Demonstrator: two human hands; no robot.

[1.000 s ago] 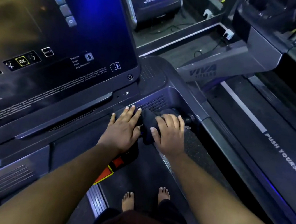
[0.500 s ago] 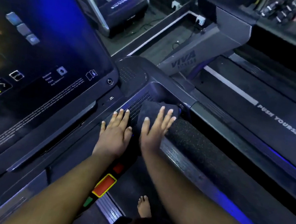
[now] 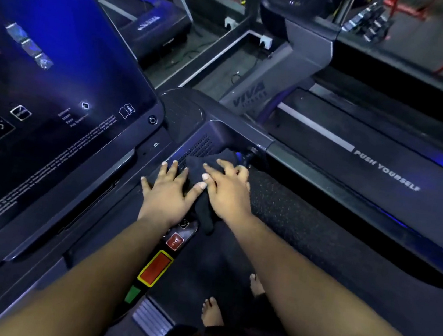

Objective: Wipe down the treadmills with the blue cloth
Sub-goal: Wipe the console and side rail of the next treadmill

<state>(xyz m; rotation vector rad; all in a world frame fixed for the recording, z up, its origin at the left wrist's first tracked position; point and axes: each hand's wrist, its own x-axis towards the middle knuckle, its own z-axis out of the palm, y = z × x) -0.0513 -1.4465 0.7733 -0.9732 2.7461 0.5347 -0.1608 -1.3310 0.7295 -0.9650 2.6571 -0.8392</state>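
The blue cloth (image 3: 209, 163), dark in this light, lies bunched on the treadmill console's lower ledge (image 3: 125, 206), beside the speaker grille. My right hand (image 3: 225, 191) presses on it with curled fingers, and a fold of cloth hangs below the palm. My left hand (image 3: 168, 191) lies flat, fingers spread, on the ledge just left of the cloth, its forefinger touching the cloth's edge. The big touchscreen (image 3: 49, 94) fills the left of the view.
The padded handrail (image 3: 306, 224) runs to the right from my right hand. Red stop buttons (image 3: 156, 268) sit under my left forearm. A second treadmill's belt (image 3: 383, 172) marked PUSH YOURSELF lies beyond. My bare feet (image 3: 211, 311) stand on the belt below.
My right hand's fingers have curled from flat and spread into a bunching hold on the cloth, drawing it slightly toward me. My left hand stays flat on the ledge.
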